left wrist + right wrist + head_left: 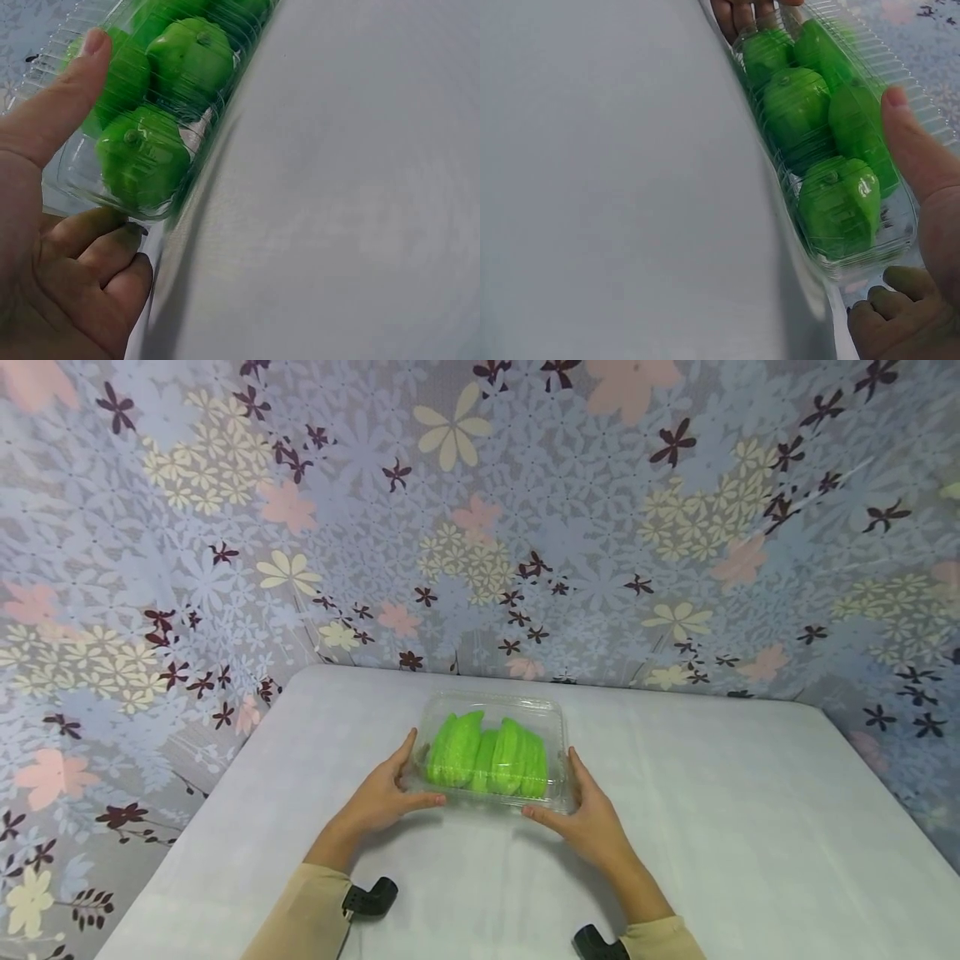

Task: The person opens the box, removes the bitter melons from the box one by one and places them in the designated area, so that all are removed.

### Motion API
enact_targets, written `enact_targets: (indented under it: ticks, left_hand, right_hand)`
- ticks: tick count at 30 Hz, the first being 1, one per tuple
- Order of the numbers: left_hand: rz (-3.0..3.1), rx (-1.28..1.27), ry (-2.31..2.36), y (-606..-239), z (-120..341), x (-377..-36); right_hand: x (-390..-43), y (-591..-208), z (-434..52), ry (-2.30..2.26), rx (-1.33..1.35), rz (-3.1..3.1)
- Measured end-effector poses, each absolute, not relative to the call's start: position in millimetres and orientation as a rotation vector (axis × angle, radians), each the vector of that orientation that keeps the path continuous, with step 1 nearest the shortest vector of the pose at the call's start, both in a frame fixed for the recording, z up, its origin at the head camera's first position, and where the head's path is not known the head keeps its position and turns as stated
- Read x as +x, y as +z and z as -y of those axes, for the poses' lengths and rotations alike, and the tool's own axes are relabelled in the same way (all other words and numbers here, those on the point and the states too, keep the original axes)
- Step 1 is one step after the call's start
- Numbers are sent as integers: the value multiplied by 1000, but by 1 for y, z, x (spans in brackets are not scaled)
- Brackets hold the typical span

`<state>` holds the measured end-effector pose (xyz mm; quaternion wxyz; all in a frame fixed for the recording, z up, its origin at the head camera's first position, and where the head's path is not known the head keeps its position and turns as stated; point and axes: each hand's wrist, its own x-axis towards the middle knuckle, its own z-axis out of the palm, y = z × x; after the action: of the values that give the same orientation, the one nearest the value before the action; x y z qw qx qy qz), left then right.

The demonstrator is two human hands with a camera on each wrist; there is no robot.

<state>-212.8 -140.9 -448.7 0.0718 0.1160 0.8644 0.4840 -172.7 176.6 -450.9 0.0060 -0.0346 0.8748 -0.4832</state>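
Observation:
A clear plastic clamshell box (491,700) is held between both hands near the back of the white table. Bright green, elongated fruits or vegetables (508,758) lie side by side inside; in the left wrist view one green piece (142,161) shows a stub of stem at its end. My left hand (381,793) grips the box's left end, thumb along the front and fingers around the side and underneath. At the right end my right hand (588,822) grips likewise, its thumb (911,139) on the box in the right wrist view. Whether the box touches the table I cannot tell.
White cloth covers the table (750,827), which runs up to a flower-patterned wall covering (480,527) behind and at both sides. Black wrist devices (371,897) sit at the cuffs of the beige sleeves (303,914).

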Motion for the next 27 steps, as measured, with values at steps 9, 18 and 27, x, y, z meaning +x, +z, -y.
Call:
enact_targets:
  ticks: [9, 18, 27]
  left_hand:
    - [-2554, 318, 1477, -450, 144, -212]
    - [-2512, 368, 1524, -450, 146, -214]
    - [-2412, 435, 1585, -451, 151, -216]
  right_hand:
    - [-174, -454, -174, -1505, -89, -2752]
    - [-176, -454, -175, -1495, -116, -2747]
    - [-176, -454, -175, -1530, -107, -2721]
